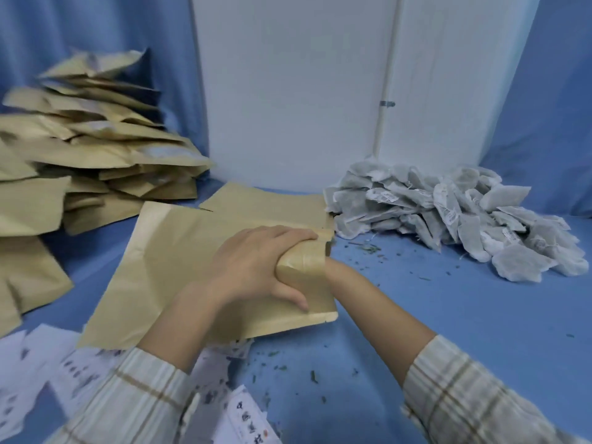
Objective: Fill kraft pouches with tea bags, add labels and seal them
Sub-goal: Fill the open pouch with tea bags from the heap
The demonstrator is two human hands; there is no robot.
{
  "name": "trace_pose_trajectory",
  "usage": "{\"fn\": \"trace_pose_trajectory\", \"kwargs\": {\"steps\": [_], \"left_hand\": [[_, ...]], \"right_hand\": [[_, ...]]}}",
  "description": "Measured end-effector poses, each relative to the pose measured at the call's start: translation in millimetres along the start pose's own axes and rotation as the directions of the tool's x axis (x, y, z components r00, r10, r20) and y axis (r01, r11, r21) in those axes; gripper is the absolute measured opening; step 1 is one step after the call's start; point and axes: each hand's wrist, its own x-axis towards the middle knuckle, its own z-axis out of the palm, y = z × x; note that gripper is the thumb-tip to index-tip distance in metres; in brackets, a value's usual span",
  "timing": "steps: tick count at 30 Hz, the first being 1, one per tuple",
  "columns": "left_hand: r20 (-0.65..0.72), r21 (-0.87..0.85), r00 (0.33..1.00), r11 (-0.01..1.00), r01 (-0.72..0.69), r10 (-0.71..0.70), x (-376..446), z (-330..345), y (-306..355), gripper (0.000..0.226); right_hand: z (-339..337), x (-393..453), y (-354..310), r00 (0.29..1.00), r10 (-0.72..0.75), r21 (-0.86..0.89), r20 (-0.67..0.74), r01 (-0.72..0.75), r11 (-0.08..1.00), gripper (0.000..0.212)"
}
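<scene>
Left hand (256, 267) grips the open mouth of the top pouch (179, 270), lying mid-table on a flat stack. Right hand reaches inside the pouch, hidden; its grip cannot be told. Tea bags (448, 216) heaped right; labels (57, 370), apparently printed, front-left.

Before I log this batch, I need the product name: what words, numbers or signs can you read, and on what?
None can be read.
White label slips, bottom edge: dark printed characters, too blurred to read.
Label slips at lower left: dark marks, motion-blurred.
Tea bag tags in the pile: faint print, too small.
Kraft pouches: no print visible.
</scene>
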Motion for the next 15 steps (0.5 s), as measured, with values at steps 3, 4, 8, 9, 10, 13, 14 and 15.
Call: {"fn": "trace_pose_trajectory", "kwargs": {"steps": [3,4,8,9,10,13,14,15], "left_hand": [[-0.01,-0.047,0.994,0.993,0.111,-0.112,-40,-12,-43,0.098],[-0.006,-0.067,0.99,0.988,0.142,-0.142,-51,-15,-55,0.098],[0.001,-0.167,0.977,0.963,0.21,-0.212,-86,-21,-95,0.083],[-0.008,-0.187,0.973,0.957,0.224,-0.229,-91,-23,-104,0.078],[-0.014,-0.195,0.969,0.951,0.24,-0.248,-96,-25,-112,0.075],[-0.029,-0.175,0.953,0.94,0.294,-0.303,-101,-30,-133,0.079],[-0.025,-0.183,0.946,0.932,0.314,-0.324,-102,-32,-139,0.078],[-0.016,-0.195,0.94,0.923,0.331,-0.34,-102,-33,-143,0.077]], "right_hand": [[15,26,-29,0.977,-0.214,-0.062,-0.023,0.212,0.975,0.062],[18,21,-36,0.944,-0.326,-0.015,-0.057,0.326,0.945,0.047],[-1,15,-50,0.805,-0.507,0.194,-0.308,0.575,0.795,0.027],[8,24,-55,0.766,-0.55,0.224,-0.333,0.631,0.743,0.019],[12,30,-54,0.744,-0.56,0.28,-0.364,0.661,0.696,0.016],[16,48,-29,0.793,-0.387,0.524,-0.47,0.604,0.601,0.008],[16,54,-17,0.806,-0.346,0.496,-0.48,0.575,0.651,0.006],[18,57,-9,0.815,-0.346,0.424,-0.465,0.548,0.722,0.004]]}}
